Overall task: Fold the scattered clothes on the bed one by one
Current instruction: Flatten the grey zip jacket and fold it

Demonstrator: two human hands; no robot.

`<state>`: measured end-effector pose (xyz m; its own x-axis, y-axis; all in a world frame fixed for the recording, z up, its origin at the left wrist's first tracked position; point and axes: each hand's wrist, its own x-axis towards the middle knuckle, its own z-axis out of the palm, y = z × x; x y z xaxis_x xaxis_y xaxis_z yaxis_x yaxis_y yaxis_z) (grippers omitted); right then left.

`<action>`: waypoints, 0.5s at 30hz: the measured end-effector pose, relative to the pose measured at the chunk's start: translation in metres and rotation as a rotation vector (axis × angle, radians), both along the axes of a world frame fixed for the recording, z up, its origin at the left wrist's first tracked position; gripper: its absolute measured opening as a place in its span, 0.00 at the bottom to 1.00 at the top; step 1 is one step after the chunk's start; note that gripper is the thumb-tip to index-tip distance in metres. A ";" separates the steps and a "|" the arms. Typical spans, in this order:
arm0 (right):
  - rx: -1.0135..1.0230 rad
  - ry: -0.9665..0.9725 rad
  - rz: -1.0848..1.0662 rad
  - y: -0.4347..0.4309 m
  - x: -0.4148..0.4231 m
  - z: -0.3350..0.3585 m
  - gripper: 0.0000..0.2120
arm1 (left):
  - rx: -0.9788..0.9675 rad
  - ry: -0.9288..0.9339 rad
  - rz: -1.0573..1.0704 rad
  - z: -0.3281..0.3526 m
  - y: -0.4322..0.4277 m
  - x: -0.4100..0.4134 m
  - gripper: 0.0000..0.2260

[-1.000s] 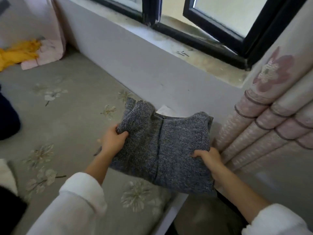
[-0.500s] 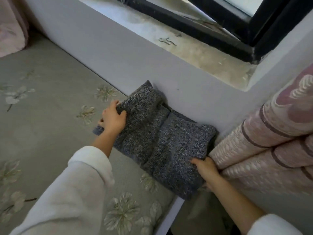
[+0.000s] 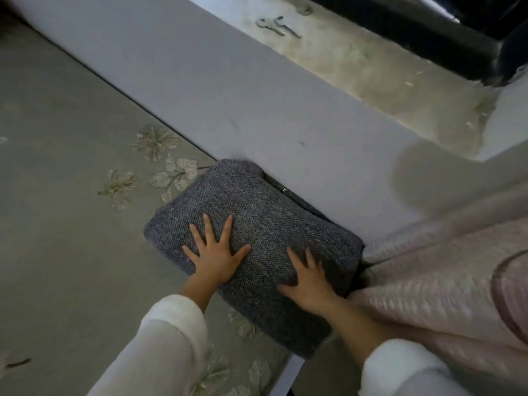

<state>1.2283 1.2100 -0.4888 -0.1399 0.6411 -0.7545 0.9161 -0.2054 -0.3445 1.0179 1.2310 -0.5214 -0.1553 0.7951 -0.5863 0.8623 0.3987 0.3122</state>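
White sleeves (image 3: 160, 344) reach in from the bottom edge. The left hand (image 3: 215, 260) lies flat on the near left part of a folded grey tweed garment (image 3: 265, 221), its fingers (image 3: 210, 227) straight and spread apart. The right hand (image 3: 310, 284) presses the near right part, also splayed and gripping nothing. The garment sits as a thick bundle at the corner of the bed (image 3: 65, 167), its far edge against the pale wall (image 3: 228, 95) and its right side touching a pink quilted curtain (image 3: 428, 281). Beyond runs a stained window sill (image 3: 371, 67).
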 end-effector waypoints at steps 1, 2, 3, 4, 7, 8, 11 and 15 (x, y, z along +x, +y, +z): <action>-0.018 -0.007 0.014 0.001 0.000 -0.008 0.42 | 0.006 0.002 0.002 -0.005 0.000 -0.002 0.37; -0.022 -0.016 0.031 0.002 0.000 -0.014 0.42 | 0.012 0.007 0.004 -0.011 0.000 -0.002 0.37; -0.022 -0.025 0.044 0.003 -0.001 -0.020 0.42 | 0.019 0.013 0.002 -0.017 0.001 -0.002 0.36; -0.026 -0.033 0.054 0.004 -0.001 -0.025 0.42 | 0.021 0.022 0.000 -0.022 0.001 -0.001 0.36; -0.038 -0.045 0.080 0.009 -0.002 -0.033 0.42 | -0.002 0.048 -0.008 -0.032 0.004 0.001 0.36; -0.035 -0.041 0.080 0.010 -0.001 -0.034 0.42 | -0.012 0.053 -0.015 -0.032 0.008 0.001 0.36; -0.021 -0.051 0.078 0.009 0.000 -0.031 0.42 | -0.057 0.032 -0.041 -0.026 0.016 -0.004 0.37; 0.199 -0.142 0.154 -0.007 -0.009 -0.023 0.38 | 0.054 -0.001 -0.043 -0.009 -0.006 -0.009 0.33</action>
<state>1.2193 1.2025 -0.5114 -0.1498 0.7579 -0.6349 0.9731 -0.0008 -0.2305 1.0086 1.2250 -0.5308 -0.1198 0.8317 -0.5422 0.8777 0.3439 0.3336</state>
